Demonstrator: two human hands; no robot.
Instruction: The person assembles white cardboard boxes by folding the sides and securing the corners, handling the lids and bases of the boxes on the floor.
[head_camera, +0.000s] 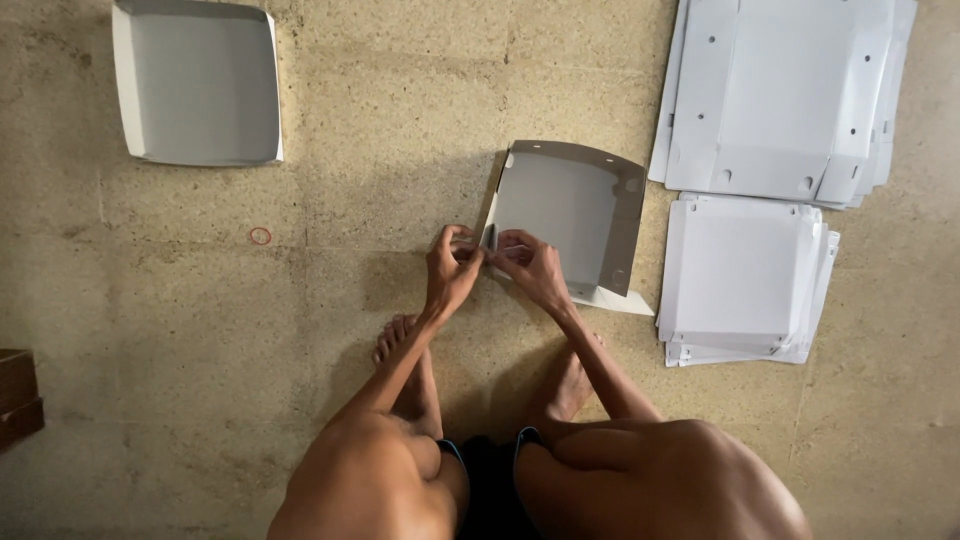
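Squatting on a rough sand-coloured stone floor (380, 150), both hands meeting at the near left corner of a half-folded grey-and-white cardboard box (565, 215). Left hand (450, 270) and right hand (530, 268) pressed close together, fingertips pinching the upright corner flap of that box between them, thumbs nearly touching. Box lying directly beyond the hands, far and right walls already raised, near edge flat on the floor.

Judged light and thin: stiff enough along the creases to stand, easily bent or creased across a panel, probably smooth and a little slippery. Best gripped at the folded corners and flap edges, not mid-panel.

Just right of the right hand, a stack of flat white cardboard blanks (740, 275); beyond it, further right, a second larger stack of flat white punched sheets (780, 90). Well off beyond the left hand, a finished shallow white cardboard tray (197, 85). Left of the left hand, a small red rubber band (260, 236) on the floor.
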